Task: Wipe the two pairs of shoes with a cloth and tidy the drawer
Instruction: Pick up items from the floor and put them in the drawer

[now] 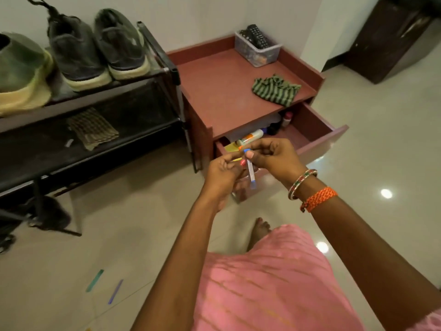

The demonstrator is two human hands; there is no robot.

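Both hands are meeting before the open drawer (317,125): the right hand (274,156) and left hand (223,174) are each pinching a thin tube (250,172). The cloth (276,89) is lying on the tabletop (224,91); the shoes (95,48) are sitting on the rack (152,75).

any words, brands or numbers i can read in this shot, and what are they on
No text can be read anywhere.
Slim white tube held in both hands: print too blurred.
White and orange bottle in the open drawer: label too small.
Remote controls in the clear tub: button markings too small.
Dark shoes on the rack: no readable logo.
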